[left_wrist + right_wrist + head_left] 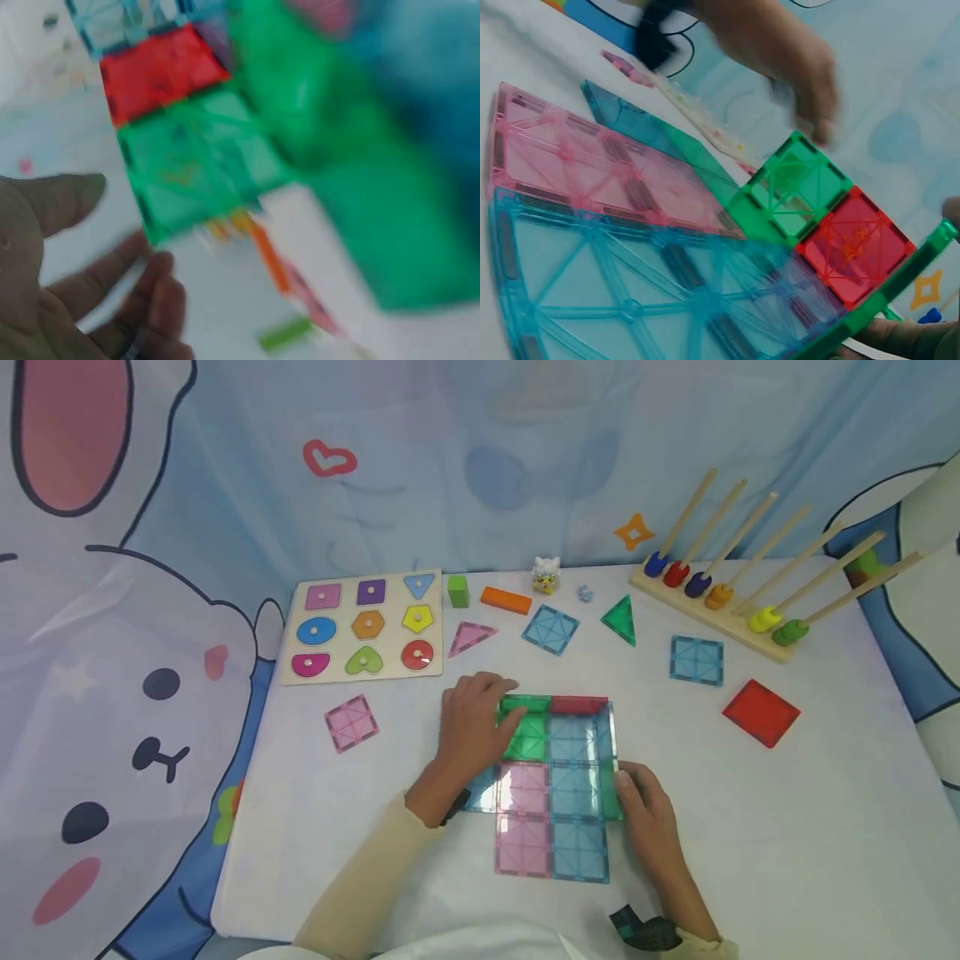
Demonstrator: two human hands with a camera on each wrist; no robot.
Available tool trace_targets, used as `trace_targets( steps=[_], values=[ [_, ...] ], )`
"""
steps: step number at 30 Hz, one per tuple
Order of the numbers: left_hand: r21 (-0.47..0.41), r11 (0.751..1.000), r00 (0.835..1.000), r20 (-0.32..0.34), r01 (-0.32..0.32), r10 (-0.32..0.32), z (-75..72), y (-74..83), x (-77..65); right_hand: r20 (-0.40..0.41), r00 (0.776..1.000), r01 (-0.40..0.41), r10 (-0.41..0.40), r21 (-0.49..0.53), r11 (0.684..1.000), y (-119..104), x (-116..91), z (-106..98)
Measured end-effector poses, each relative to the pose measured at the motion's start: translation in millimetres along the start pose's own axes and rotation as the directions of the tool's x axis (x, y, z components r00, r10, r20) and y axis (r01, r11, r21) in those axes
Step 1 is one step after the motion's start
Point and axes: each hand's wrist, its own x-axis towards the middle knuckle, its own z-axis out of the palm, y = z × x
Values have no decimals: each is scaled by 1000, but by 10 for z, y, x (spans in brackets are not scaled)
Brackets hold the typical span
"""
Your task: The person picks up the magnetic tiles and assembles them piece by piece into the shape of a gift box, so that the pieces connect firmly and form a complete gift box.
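Observation:
On the table lies a flat sheet of joined magnetic tiles, with pink tiles point(522, 845) and blue tiles point(579, 850). Along its far edge stand a green tile point(801, 187) and a red tile point(856, 246), side by side. Another green tile point(611, 795) rises at the right side. My left hand point(476, 722) hovers by the far-left green corner, its fingers spread and apart from the upright tile in the left wrist view. My right hand point(651, 814) pinches the right-side green tile between thumb and fingers; its fingers point(904, 339) are partly hidden behind it.
Behind the tiles lie an orange block point(506, 601), a green block point(458, 591), a small figurine point(546, 575) and loose tiles. A shape puzzle board point(341, 639) lies back left. A wooden peg rack point(712, 618) stands back right, near a red tile point(761, 713).

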Motion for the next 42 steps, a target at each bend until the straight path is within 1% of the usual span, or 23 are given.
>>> trace_targets(
  steps=[1,2,3,5,6,8,10,11,13,14,16,18,20,21,24,26,28,30,33,38,40,41,42],
  values=[
    [-12,997,997,-16,72,-72,-27,-69,-103,11,1000,8,-9,7,1000,-21,-1,-19],
    [-15,990,989,-26,143,-143,-45,-137,-215,22,1000,12,-13,10,1000,-35,1,-38],
    [-13,978,977,-30,209,-209,-53,-200,-331,28,999,16,-16,7,1000,-44,4,-54],
    [16,951,951,-12,309,-309,-39,-296,-562,43,999,17,-17,-13,1000,-50,12,-73],
    [30,939,940,10,342,-342,-21,-322,-669,50,999,14,-13,-21,1000,-46,16,-78],
    [52,934,934,48,353,-355,36,-340,-853,59,998,7,-6,-30,1000,-36,22,-81],
    [30,941,938,74,337,-338,106,-328,-979,63,998,4,-2,-34,999,-23,27,-80],
    [1,942,939,77,335,-334,135,-317,-1020,64,998,3,-1,-32,999,-17,27,-80],
    [-82,935,938,66,344,-339,178,-304,-1060,66,998,-1,3,-27,1000,-11,25,-85],
    [-136,923,933,59,361,-356,184,-300,-1062,67,998,-4,5,-21,1000,-10,25,-88],
    [-250,879,912,53,406,-407,170,-301,-1049,72,997,-8,9,-17,1000,-4,25,-89],
    [-343,832,893,54,436,-446,125,-309,-1023,74,997,-11,12,-9,1000,4,26,-86],
    [-409,794,883,68,450,-465,66,-309,-988,73,997,-12,13,-3,1000,10,25,-82],
    [-439,781,885,75,444,-460,40,-304,-968,70,997,-12,12,-5,1000,12,24,-81],
    [-510,765,907,83,394,-412,-37,-251,-894,67,998,-15,14,1,1000,5,19,-84],
    [-540,762,925,92,357,-368,-60,-193,-844,72,997,-18,17,6,1000,-6,16,-85],
    [-547,773,941,96,322,-324,-56,-127,-801,78,997,-23,22,12,1000,-15,17,-84],
    [-542,786,952,97,296,-291,-25,-68,-769,82,996,-29,28,13,1000,-23,22,-78],
    [-528,805,961,90,270,-263,6,-1,-748,85,996,-37,35,13,999,-28,35,-63],
    [-507,824,966,79,253,-247,8,32,-750,82,996,-46,46,-2,999,-24,30,-74],
    [-481,845,970,62,235,-235,4,41,-754,77,996,-50,50,-7,999,-21,24,-85],
    [-458,862,973,40,219,-226,-4,52,-757,75,996,-50,50,-6,999,-20,22,-89],
    [-423,884,977,8,197,-214,-21,71,-763,75,996,-47,47,-2,999,-19,23,-91]
  ],
)
